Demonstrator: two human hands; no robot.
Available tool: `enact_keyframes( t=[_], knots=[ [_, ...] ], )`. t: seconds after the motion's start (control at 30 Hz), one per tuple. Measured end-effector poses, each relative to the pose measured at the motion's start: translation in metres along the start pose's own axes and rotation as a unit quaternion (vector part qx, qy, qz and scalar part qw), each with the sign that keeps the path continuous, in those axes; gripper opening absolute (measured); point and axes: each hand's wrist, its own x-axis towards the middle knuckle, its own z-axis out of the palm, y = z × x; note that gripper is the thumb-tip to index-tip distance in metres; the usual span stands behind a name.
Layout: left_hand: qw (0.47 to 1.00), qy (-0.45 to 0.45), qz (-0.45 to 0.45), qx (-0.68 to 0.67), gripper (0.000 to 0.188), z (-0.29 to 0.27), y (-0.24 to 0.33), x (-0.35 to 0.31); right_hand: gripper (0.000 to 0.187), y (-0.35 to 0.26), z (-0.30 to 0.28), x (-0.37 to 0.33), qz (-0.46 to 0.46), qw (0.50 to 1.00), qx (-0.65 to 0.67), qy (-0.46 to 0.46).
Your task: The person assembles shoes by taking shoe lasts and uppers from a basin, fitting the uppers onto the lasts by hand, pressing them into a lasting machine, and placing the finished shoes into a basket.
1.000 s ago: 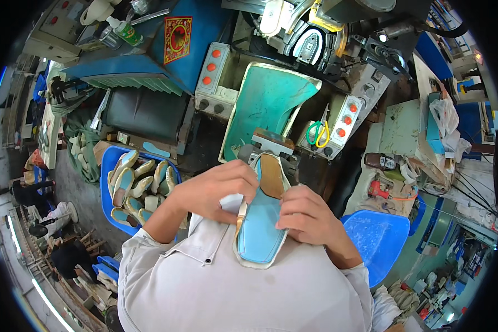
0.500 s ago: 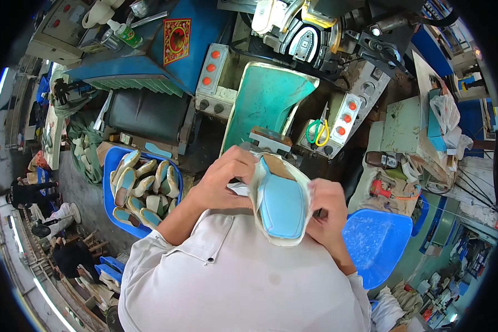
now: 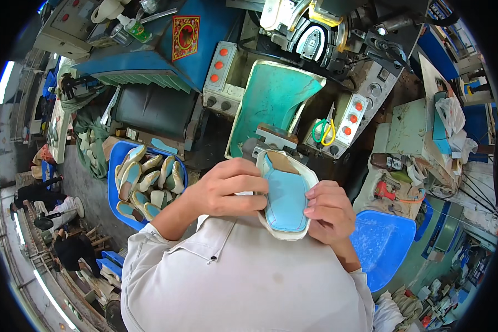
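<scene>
An unfinished shoe upper (image 3: 286, 202) with a light-blue insole and a pale folded rim is in front of my chest, its blue face toward me. A brown patch shows at its far end. My left hand (image 3: 231, 188) grips the left edge with bent fingers, the thumb out of sight. On the right edge, the fingers of my right hand (image 3: 332, 214) are bent and press against the rim near the blue face. Just beyond the shoe upper stands a metal machine part with a brown block (image 3: 276, 134).
At left, a blue basket (image 3: 114, 185) holds several similar shoe pieces. An empty-looking blue tub (image 3: 383, 243) is at right. Ahead stand a green bin (image 3: 271, 94), scissors (image 3: 325, 131) with green and yellow handles, button panels (image 3: 219, 66), and a machine (image 3: 311, 44). People work far left.
The shoe upper has tipped so its blue face lies flatter to view. My right fingers have come onto its edge, and my left fingers reach further over its side.
</scene>
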Motion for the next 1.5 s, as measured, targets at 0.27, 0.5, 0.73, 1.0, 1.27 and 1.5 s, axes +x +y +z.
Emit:
enact_keyframes(
  t=[0.27,0.5,0.73,1.0,1.27,1.5],
  knots=[
    [0.992,-0.065,0.101,0.041,0.019,-0.003,-0.012,0.012,0.036,-0.001,-0.002,-0.012,0.027,0.999,0.004,0.035],
    [0.990,-0.015,0.121,0.076,0.014,0.011,0.002,0.003,0.035,0.002,-0.003,-0.021,0.048,0.997,0.018,0.065],
    [0.990,-0.013,0.123,0.062,0.014,0.012,0.003,0.005,0.034,0.000,-0.007,-0.021,0.048,0.998,0.012,0.040],
    [0.976,-0.037,0.081,0.197,0.016,0.012,0.019,-0.008,0.032,0.001,-0.006,-0.019,0.060,0.997,0.010,0.038],
    [0.981,0.013,0.110,0.161,0.015,0.014,0.011,-0.004,0.033,0.003,-0.008,-0.020,0.047,0.999,0.010,0.021],
    [0.966,-0.067,0.087,0.235,0.016,0.006,0.017,-0.002,0.033,0.001,-0.009,-0.021,0.055,0.998,0.005,0.021]
  ],
)
